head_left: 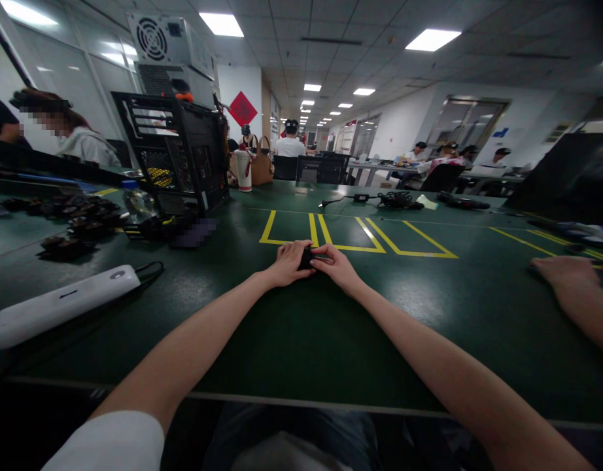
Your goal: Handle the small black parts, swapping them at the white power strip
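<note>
Both my arms stretch forward over the dark green table point(301, 333). My left hand point(288, 263) and my right hand point(337, 264) meet at the middle, fingers curled around a small black object point(306, 258) that rests on the table between them. Most of that object is hidden by my fingers, so I cannot make out what it is. Just beyond my hands are yellow tape outlines point(350, 235) marked on the table.
A white power bank point(61, 304) with a black cable lies at the left. An open black computer case point(176, 154) stands behind it, with small black parts point(76, 222) and a bottle nearby. Black cables point(397, 199) lie farther back. Another person's hand point(564, 269) rests at the right.
</note>
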The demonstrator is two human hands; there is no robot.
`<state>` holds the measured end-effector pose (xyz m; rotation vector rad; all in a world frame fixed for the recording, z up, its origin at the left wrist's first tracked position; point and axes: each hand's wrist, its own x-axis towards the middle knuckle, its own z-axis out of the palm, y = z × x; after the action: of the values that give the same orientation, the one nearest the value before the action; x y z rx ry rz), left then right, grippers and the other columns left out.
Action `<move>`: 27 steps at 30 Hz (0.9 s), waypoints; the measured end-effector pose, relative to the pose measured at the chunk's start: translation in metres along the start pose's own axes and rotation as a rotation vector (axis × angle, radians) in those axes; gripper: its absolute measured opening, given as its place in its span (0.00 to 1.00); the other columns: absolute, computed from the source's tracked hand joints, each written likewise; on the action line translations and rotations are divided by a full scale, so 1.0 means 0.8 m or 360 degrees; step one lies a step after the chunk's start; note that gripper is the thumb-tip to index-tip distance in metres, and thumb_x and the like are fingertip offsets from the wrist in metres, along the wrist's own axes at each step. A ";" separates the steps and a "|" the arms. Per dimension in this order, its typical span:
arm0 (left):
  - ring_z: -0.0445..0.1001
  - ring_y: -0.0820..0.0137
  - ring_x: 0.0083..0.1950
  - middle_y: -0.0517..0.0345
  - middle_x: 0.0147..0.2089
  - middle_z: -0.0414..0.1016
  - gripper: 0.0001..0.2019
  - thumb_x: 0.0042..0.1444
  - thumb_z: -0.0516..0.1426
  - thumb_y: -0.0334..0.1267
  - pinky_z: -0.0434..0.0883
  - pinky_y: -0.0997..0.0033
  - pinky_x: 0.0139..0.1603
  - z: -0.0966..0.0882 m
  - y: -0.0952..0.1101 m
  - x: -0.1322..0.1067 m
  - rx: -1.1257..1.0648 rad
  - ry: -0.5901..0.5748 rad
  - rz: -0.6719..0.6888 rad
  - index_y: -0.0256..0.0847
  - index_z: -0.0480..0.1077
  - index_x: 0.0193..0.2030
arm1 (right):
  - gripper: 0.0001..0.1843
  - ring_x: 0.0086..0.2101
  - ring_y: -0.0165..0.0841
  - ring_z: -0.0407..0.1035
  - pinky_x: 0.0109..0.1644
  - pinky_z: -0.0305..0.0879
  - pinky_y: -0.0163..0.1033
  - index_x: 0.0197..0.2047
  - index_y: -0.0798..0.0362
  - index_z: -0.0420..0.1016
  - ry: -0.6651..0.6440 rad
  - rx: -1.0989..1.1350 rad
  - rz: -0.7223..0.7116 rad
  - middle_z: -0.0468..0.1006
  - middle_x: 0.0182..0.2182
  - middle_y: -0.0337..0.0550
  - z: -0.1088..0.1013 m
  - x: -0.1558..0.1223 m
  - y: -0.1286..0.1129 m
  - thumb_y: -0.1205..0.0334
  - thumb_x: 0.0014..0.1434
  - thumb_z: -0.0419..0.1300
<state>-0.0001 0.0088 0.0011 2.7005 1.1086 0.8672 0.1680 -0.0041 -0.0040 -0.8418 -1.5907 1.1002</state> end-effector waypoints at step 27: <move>0.58 0.57 0.53 0.51 0.53 0.57 0.28 0.48 0.54 0.45 0.55 0.56 0.51 -0.001 0.000 0.001 -0.0003 -0.0009 -0.0007 0.44 0.48 0.55 | 0.18 0.41 0.32 0.68 0.50 0.62 0.44 0.40 0.51 0.65 -0.0055 0.0052 0.0033 0.69 0.44 0.42 -0.002 0.000 0.000 0.63 0.44 0.62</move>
<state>-0.0004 0.0093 0.0019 2.6962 1.1116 0.8586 0.1699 -0.0034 -0.0039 -0.8230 -1.5914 1.1581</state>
